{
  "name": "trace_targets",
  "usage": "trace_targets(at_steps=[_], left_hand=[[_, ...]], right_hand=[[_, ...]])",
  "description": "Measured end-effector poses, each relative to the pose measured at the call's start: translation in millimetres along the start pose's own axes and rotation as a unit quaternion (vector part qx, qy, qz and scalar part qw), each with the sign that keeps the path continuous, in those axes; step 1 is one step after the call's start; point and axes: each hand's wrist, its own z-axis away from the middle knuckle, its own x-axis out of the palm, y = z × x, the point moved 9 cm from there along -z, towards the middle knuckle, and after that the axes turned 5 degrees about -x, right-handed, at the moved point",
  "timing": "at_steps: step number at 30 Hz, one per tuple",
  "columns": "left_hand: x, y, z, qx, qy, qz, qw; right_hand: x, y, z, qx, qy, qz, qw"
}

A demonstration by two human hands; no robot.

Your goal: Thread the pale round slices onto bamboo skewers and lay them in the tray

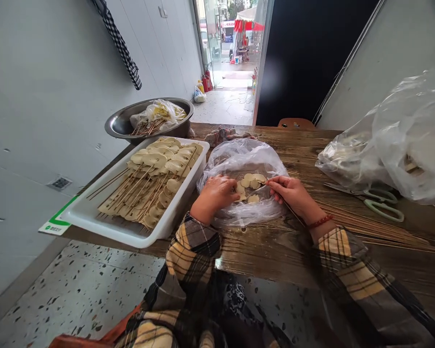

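Note:
In the middle of the table lies an opened clear plastic bag [246, 153] with round, pale, thin slices [253, 181] inside. My left hand [217, 194] rests over the bag's left side, thumb and index finger apart beside the slices; its other fingers are partly hidden. My right hand [290, 193] pinches a thin wooden skewer [293, 212] at the bag's right side. The skewer's tip is at the slices, and its shaft runs back below my palm. Left of the bag, a white plastic tray [157, 240] holds many skewers threaded with similar slices.
Loose skewers [377, 232] lie on the table at right, near green-handled scissors [382, 203]. Behind them stand filled plastic bags [409, 140]. A metal basin [116, 126] with bagged skewers sits behind the tray. A crumpled cloth [226, 136] lies behind the opened bag.

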Motion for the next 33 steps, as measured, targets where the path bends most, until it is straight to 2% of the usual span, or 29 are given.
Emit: trace_targets(at_steps=[7,10,12,15,17,19,21,23,28,33], left_hand=[[3.0,-7,0,-0.021,-0.02,0.075,0.997],[2.4,-12,2,-0.034,-0.034,0.149,0.988],[-3.2,-15,5,-0.05,-0.023,0.206,0.977],[-21.6,-13,8,-0.06,0.036,0.3,0.951],[-32.2,-8,9,-0.056,0.066,0.385,0.919],[-33.7,-2,6,-0.06,0.065,0.475,0.876],[-26.3,5,2,-0.074,0.04,0.541,0.837],[-14.7,12,-4,-0.087,0.009,0.573,0.815],[8.4,19,-18,-0.09,-0.042,0.609,0.787],[17.1,12,-21,-0.079,-0.027,0.628,0.774]], right_hand=[[3,2,-4,-0.011,0.008,-0.03,0.999],[4,1,-4,-0.021,0.013,-0.034,0.999],[5,1,-4,-0.021,0.012,-0.032,0.999],[7,-1,-3,-0.027,0.006,-0.032,0.999],[8,-3,-2,-0.036,0.002,-0.038,0.999],[10,-6,0,-0.042,0.003,-0.045,0.998],[12,-10,1,-0.049,0.002,-0.054,0.997],[13,-15,3,-0.06,0.005,-0.061,0.996],[12,-24,5,-0.071,0.028,-0.083,0.994],[20,-26,9,-0.053,0.016,-0.117,0.992]])
